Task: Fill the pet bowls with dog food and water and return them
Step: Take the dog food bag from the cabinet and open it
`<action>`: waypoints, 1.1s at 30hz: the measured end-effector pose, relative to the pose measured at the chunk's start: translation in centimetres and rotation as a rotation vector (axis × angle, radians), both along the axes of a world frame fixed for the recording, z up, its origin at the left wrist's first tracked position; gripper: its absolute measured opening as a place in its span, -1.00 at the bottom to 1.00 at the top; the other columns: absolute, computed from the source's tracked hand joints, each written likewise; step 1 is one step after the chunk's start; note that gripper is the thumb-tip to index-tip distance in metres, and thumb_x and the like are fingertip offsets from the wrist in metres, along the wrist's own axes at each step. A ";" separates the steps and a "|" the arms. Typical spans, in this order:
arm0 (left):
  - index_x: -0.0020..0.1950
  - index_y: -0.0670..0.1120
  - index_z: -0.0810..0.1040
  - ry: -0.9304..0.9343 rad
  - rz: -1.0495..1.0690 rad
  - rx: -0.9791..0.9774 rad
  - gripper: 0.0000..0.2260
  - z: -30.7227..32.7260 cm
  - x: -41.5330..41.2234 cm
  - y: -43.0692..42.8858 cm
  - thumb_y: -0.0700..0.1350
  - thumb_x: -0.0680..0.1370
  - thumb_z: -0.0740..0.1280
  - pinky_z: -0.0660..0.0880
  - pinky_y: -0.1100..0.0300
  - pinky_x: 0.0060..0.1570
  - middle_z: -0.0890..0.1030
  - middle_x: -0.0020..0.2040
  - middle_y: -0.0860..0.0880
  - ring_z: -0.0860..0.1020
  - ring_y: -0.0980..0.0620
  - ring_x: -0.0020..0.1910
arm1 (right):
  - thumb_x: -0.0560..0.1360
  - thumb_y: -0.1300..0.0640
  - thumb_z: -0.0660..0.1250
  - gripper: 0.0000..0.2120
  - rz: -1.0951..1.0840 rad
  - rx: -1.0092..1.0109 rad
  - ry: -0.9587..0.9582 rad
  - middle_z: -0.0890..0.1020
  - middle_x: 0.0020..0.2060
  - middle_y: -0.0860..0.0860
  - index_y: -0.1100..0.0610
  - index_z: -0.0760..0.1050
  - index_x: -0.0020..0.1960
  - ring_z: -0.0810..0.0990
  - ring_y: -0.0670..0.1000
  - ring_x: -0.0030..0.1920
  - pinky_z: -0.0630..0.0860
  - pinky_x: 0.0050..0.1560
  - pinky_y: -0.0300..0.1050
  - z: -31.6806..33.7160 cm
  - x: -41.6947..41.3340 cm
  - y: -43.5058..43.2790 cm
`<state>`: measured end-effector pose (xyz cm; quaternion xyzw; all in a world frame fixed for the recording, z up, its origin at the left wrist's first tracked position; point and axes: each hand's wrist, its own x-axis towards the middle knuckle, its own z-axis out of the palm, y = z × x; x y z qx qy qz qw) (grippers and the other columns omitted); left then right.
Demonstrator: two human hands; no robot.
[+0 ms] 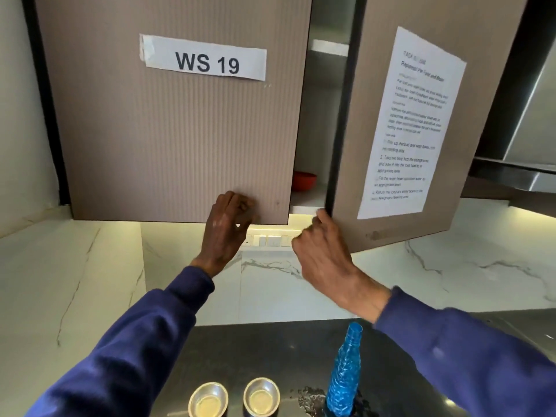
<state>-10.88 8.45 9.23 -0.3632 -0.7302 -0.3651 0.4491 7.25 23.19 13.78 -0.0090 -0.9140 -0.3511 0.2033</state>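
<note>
Overhead, the left hand (225, 233) curls its fingers round the bottom edge of the left cabinet door (180, 139), and the right hand (325, 254) grips the lower corner of the right cabinet door (350, 182). Well below both hands, two steel bowls (208, 400) (261, 397) sit side by side on the dark counter (240, 350), left of a blue bottle (344, 377).

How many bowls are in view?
3: two metal bowls side by side on the dark counter, left of the blue bottle; one red bowl in the cabinet. The doors may hide more.

Pet bowls (261, 397) cropped; sheet (412, 124) txt blurred
</note>
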 end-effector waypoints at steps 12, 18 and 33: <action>0.53 -0.19 0.42 0.238 -0.058 -0.069 -0.48 0.2 -1.0 3.6 -0.32 0.56 0.38 0.27 -0.14 0.54 0.39 0.57 -0.13 0.33 -0.15 0.58 | 0.57 0.05 0.32 -0.08 -0.888 -0.234 -0.019 -0.30 0.58 0.40 0.16 -0.25 0.66 -0.21 0.57 0.56 -0.08 0.36 0.74 0.4 9.1 4.1; 0.59 -0.25 0.31 0.293 -0.008 -0.085 -0.31 0.3 -1.3 5.1 -0.46 0.47 0.39 0.16 -0.28 0.57 0.26 0.63 -0.20 0.20 -0.21 0.64 | 0.60 -0.20 0.30 0.00 -0.696 -0.574 0.200 -0.31 0.60 0.33 0.16 -0.33 0.65 -0.30 0.47 0.58 -0.24 0.43 0.65 1.6 3.9 10.2; 0.61 -0.14 0.29 0.191 0.003 -0.072 -0.18 0.4 -1.6 6.0 -0.33 0.41 0.55 0.08 -0.04 0.65 0.20 0.67 0.00 0.17 -0.03 0.66 | 0.37 0.02 0.65 0.08 -0.028 -1.518 0.619 0.24 0.57 0.26 0.27 0.03 0.62 0.28 0.25 0.55 0.32 0.51 0.16 10.0 -16.1 24.6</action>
